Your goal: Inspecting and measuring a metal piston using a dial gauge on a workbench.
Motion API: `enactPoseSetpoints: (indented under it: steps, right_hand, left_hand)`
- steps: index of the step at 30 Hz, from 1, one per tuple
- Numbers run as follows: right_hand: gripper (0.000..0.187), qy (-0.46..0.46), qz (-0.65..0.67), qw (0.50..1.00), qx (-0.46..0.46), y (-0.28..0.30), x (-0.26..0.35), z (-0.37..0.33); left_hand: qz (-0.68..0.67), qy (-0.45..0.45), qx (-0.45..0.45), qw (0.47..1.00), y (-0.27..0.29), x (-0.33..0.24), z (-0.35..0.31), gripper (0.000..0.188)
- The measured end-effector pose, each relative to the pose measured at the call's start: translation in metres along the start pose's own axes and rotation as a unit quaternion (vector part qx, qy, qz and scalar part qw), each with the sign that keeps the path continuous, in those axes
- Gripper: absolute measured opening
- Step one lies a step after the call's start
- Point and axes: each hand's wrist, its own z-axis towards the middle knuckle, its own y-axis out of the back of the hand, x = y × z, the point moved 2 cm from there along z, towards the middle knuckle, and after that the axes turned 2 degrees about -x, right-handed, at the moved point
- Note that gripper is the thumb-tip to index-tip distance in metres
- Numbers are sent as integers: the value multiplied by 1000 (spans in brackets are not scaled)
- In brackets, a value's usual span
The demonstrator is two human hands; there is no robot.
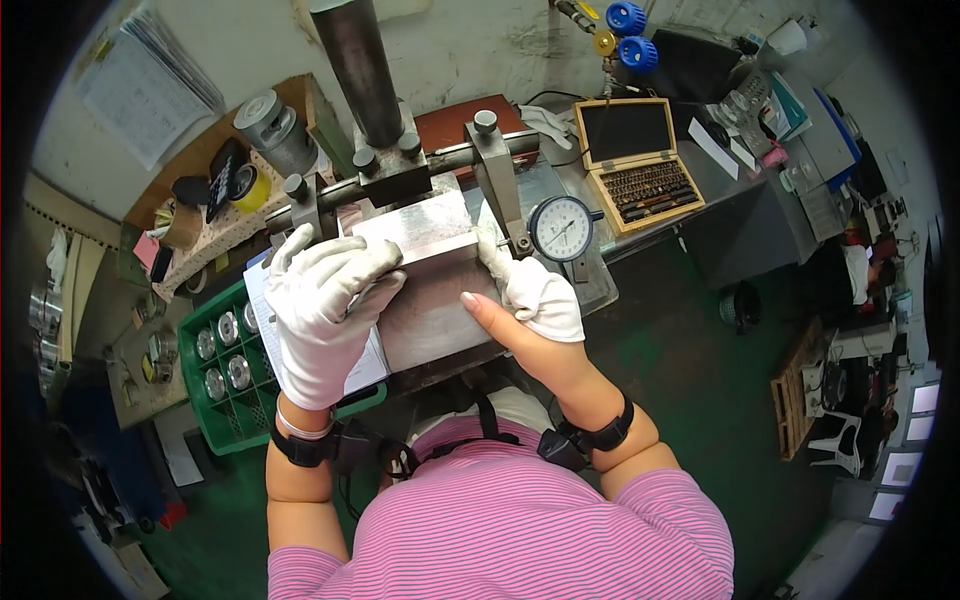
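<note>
A rectangular metal block [425,228] rests on the flat metal base [435,325] of a measuring stand, beneath its crossbar. My left hand [330,300], in a white glove, grips the block's left end with bent fingers. At the other end, my right hand [535,305] has its gloved index finger against the block, its bare thumb in front and the remaining fingers curled. A round dial indicator [561,229] hangs from the right clamp [494,175] beside my right fingers. Its contact tip is partly hidden. A thick steel column [358,75] rises behind the block.
A green crate [225,435] with several round metal parts stands at left, beside paper sheets [365,375]. An open wooden case [645,185] of small gauge pins lies at right. Blue-knobbed gauge valves [625,35] hang behind. A shelf [230,235] holds a calculator and tape.
</note>
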Motion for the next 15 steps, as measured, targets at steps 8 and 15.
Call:
enactPoseSetpoints:
  steps: [8,15]
  right_hand:
    - [53,78,10,997,-8,1,-2,3]
    - [54,43,-34,998,1,2,6,4]
  left_hand:
    - [6,-11,-8,1000,-3,0,-2,35]
    - [-3,6,-7,1000,-2,-1,-1,33]
